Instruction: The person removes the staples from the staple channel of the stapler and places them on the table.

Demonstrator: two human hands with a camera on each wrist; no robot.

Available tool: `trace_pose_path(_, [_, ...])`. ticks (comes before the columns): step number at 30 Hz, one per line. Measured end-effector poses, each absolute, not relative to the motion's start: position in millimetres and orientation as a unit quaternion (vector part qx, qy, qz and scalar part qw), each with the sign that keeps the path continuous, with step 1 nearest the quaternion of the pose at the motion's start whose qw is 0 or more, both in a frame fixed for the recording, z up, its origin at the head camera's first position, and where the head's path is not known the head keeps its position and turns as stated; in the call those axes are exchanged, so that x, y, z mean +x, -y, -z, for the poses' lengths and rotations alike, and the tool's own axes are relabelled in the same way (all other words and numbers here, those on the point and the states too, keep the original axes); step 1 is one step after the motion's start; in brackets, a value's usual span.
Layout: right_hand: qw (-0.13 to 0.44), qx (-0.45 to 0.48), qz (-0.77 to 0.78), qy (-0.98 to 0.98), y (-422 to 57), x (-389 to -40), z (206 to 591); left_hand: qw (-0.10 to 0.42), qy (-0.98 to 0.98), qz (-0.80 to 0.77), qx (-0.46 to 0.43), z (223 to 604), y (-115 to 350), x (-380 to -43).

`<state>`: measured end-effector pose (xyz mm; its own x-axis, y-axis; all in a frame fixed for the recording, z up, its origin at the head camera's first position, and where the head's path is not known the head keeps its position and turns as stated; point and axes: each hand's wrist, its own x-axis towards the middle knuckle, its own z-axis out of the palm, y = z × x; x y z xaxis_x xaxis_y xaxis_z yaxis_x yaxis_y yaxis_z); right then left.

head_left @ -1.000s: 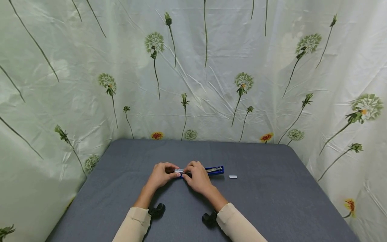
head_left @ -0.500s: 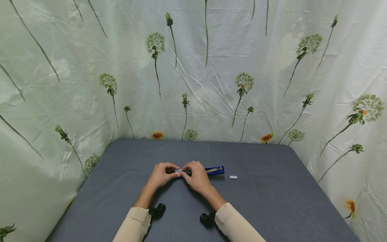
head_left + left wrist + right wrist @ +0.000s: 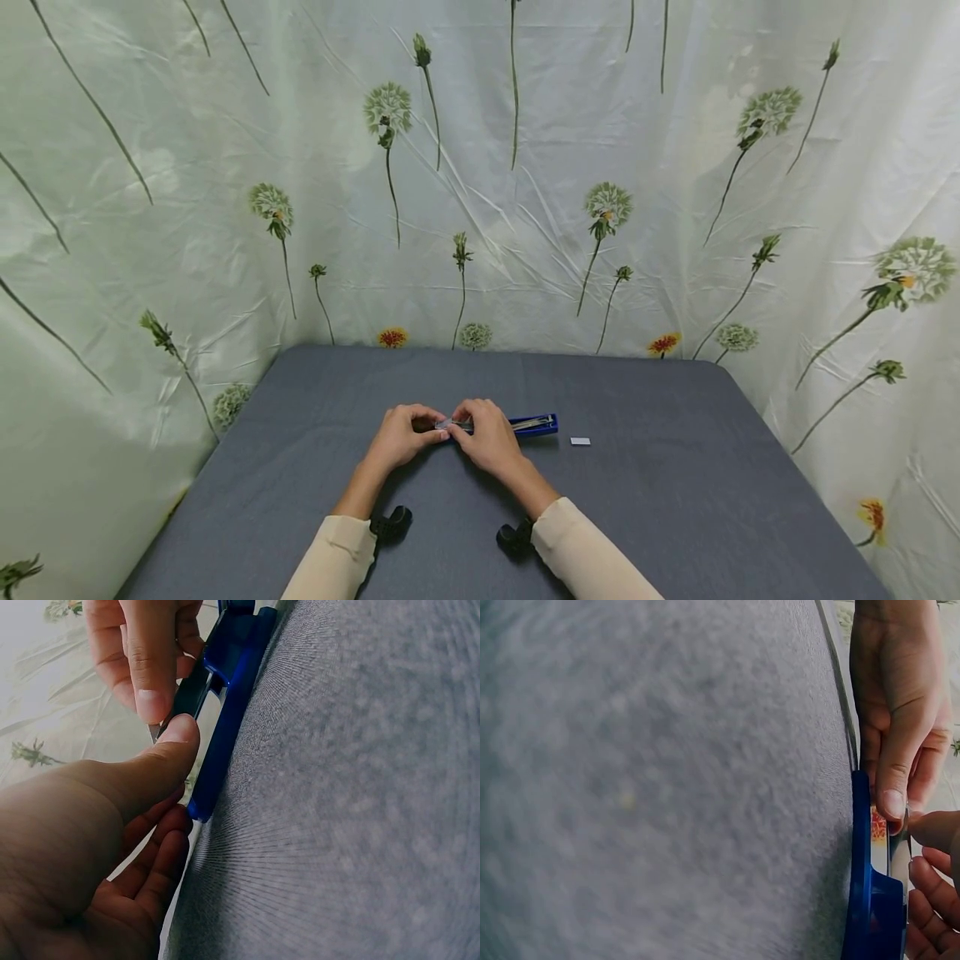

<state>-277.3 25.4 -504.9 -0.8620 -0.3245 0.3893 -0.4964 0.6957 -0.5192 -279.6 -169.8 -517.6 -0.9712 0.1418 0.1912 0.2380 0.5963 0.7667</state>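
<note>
A blue stapler [image 3: 536, 425] lies on the table with its top swung open to the right, its long metal spring part showing. My left hand [image 3: 401, 435] grips the stapler's left end, thumb on the dark magazine [image 3: 191, 694] and other fingers at the tip of the blue base [image 3: 225, 742]. My right hand [image 3: 489, 437] reaches over the stapler's middle. Its thumb and forefinger pinch a small silvery strip of staples [image 3: 908, 825], which stands tilted just above the magazine beside the left thumb. Fingers partly hide the strip and the magazine in the head view.
A small pale rectangular piece [image 3: 580, 441] lies on the table right of the stapler. Grey cloth covers the table [image 3: 675, 500]. A flower-printed curtain [image 3: 525, 208] hangs behind and at both sides. Black wrist mounts [image 3: 514, 542] sit below the sleeves.
The strip of staples has turned and tilted between the fingertips, and my right fingers have closed in slightly toward the left hand. My left hand keeps its hold; the stapler stays put.
</note>
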Motion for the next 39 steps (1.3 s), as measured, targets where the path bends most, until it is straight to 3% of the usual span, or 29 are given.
trace_pose_path(16, [0.091,0.269,-0.256,0.924,-27,-280,495,0.057,0.894,0.432,-0.104,521,170,-282])
trace_pose_path(27, [0.060,0.262,-0.321,0.908,-40,-280,493,0.054,0.895,0.434,-0.086,519,169,-281])
trace_pose_path(39, [0.090,0.256,-0.354,0.895,-63,-278,483,0.055,0.899,0.424,-0.090,521,169,-282])
